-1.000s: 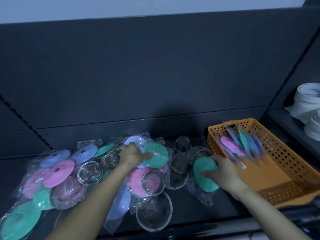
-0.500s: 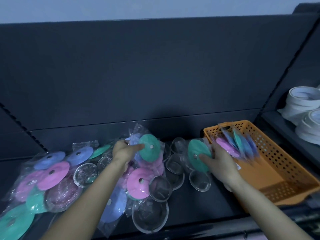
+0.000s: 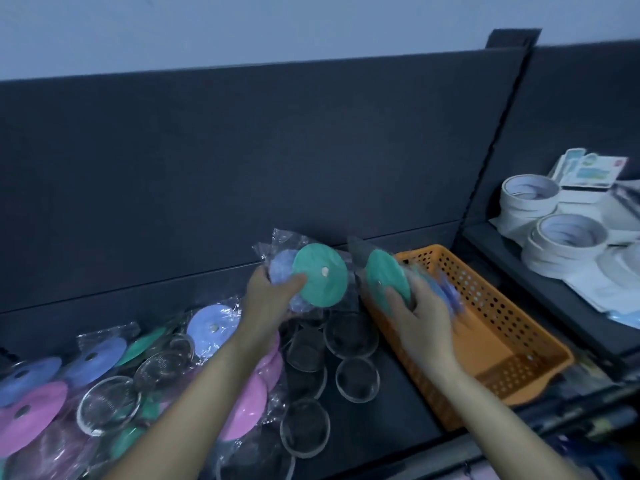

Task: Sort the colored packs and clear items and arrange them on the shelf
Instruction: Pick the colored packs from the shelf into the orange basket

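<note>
My left hand holds a clear-wrapped pack with a green disc and a blue disc behind it, lifted above the shelf. My right hand grips another green disc pack at the near-left rim of the orange basket, where blurred blue packs stand just behind the hand. Pink, blue and green disc packs lie heaped on the dark shelf at the left. Several clear round cups lie between my arms.
The shelf's dark back panel rises behind everything. On the neighbouring shelf to the right stand white tape rolls and paper packets. A dark divider post separates the two shelves.
Both hands have risen from the shelf with their green packs. The right hand has carried its pack rightward to the basket's rim. The camera has shifted right, showing more of the neighbouring shelf.
</note>
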`<state>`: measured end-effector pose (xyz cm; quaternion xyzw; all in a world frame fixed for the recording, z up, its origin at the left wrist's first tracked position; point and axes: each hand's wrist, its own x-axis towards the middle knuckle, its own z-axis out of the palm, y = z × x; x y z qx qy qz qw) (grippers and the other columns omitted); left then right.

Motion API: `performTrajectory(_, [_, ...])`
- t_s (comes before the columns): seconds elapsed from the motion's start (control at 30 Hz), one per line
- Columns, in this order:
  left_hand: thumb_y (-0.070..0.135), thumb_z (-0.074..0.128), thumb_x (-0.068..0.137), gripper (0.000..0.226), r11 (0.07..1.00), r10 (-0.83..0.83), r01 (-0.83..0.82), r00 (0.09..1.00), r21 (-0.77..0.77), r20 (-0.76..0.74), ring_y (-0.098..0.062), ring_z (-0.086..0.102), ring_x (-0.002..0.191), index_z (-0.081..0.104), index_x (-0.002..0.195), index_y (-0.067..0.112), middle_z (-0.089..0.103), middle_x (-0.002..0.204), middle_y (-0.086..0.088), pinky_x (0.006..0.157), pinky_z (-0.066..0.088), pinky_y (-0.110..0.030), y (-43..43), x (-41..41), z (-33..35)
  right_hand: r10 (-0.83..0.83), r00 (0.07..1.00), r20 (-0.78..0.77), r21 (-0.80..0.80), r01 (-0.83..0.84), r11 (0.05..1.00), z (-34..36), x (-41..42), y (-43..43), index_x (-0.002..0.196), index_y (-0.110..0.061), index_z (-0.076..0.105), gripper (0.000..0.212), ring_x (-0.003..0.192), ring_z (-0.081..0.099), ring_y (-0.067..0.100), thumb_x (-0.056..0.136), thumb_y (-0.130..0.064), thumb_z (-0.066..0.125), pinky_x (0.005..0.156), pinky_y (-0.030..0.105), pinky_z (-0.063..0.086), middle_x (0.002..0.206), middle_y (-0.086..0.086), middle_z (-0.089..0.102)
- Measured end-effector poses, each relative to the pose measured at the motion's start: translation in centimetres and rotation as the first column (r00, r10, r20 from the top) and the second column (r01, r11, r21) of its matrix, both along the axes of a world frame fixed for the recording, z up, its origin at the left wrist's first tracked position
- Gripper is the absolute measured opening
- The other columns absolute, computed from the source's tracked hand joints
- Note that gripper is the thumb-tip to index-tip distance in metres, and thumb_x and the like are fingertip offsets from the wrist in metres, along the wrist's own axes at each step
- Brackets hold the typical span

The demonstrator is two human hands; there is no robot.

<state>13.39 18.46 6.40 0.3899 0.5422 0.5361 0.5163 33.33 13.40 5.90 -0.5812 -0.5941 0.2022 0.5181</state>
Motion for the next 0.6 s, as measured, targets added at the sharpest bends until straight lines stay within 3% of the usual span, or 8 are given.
performTrajectory(0.13, [0.010, 0.070, 0.078, 0.035, 0.995, -0.098, 0.098, 0.995, -0.006, 0.027, -0.026, 0.070, 0.087, 0.057, 0.111, 0.011, 0.068, 0.103, -0.012, 0.062, 0.057, -0.036, 0.7, 4.8, 0.6, -0.065, 0.996, -0.065, 0.107, 0.071, 0.992, 0.7, 2.1, 0.0, 0.109, -0.040, 0.058, 0.050, 0.089, 0.057, -0.016, 0.087, 0.005, 0.057, 0.072, -0.001, 0.037, 0.094, -0.033, 0.063])
performTrajectory(0.27, [0.018, 0.074, 0.073, 0.034, 0.981, -0.196, 0.196, 0.980, -0.005, -0.041, -0.020, 0.071, 0.082, 0.058, 0.103, 0.017, 0.070, 0.098, -0.006, 0.071, 0.060, -0.039, 1.5, 9.5, 0.7, -0.112, 0.990, -0.090, 0.098, 0.121, 0.988, 0.6, 5.3, 0.2, 0.109, -0.044, 0.058, 0.051, 0.090, 0.058, -0.014, 0.088, 0.002, 0.057, 0.074, 0.004, 0.042, 0.097, -0.038, 0.063])
performTrajectory(0.33, [0.018, 0.076, 0.072, 0.029, 0.976, -0.219, 0.219, 0.973, -0.008, -0.069, -0.018, 0.071, 0.076, 0.060, 0.097, 0.018, 0.071, 0.092, -0.005, 0.067, 0.060, -0.036, 1.8, 11.6, 0.8, -0.129, 0.987, -0.100, 0.073, 0.136, 0.988, 0.3, 6.9, 0.6, 0.114, -0.036, 0.062, 0.044, 0.095, 0.060, -0.010, 0.088, -0.001, 0.056, 0.083, 0.015, 0.048, 0.100, -0.032, 0.066])
performTrajectory(0.43, [0.021, 0.078, 0.073, 0.030, 0.960, -0.278, 0.276, 0.960, -0.039, -0.045, -0.022, 0.072, 0.080, 0.061, 0.097, 0.015, 0.072, 0.092, -0.008, 0.076, 0.059, -0.044, 2.4, 14.7, 0.9, -0.155, 0.982, -0.112, 0.031, 0.159, 0.987, 0.1, 9.3, 1.1, 0.121, -0.020, 0.063, 0.038, 0.105, 0.060, -0.001, 0.089, -0.003, 0.055, 0.095, 0.028, 0.047, 0.113, -0.014, 0.067])
performTrajectory(0.53, [0.024, 0.078, 0.072, 0.038, 0.947, -0.315, 0.312, 0.949, -0.074, -0.033, -0.025, 0.071, 0.084, 0.059, 0.102, 0.013, 0.072, 0.096, -0.010, 0.080, 0.058, -0.047, 3.0, 17.4, 1.0, -0.186, 0.978, -0.093, 0.010, 0.188, 0.982, 0.0, 11.5, 1.7, 0.123, -0.020, 0.062, 0.037, 0.098, 0.060, -0.008, 0.090, -0.004, 0.055, 0.086, 0.013, 0.047, 0.108, -0.016, 0.066])
performTrajectory(0.6, [0.025, 0.076, 0.073, 0.041, 0.937, -0.342, 0.338, 0.939, -0.091, -0.029, -0.028, 0.070, 0.088, 0.058, 0.106, 0.011, 0.070, 0.099, -0.014, 0.082, 0.056, -0.049, 3.4, 19.0, 1.1, -0.198, 0.978, -0.070, -0.004, 0.199, 0.980, -0.3, 12.8, 2.2, 0.123, -0.018, 0.061, 0.036, 0.096, 0.061, -0.004, 0.091, -0.004, 0.054, 0.084, 0.014, 0.047, 0.108, -0.011, 0.068])
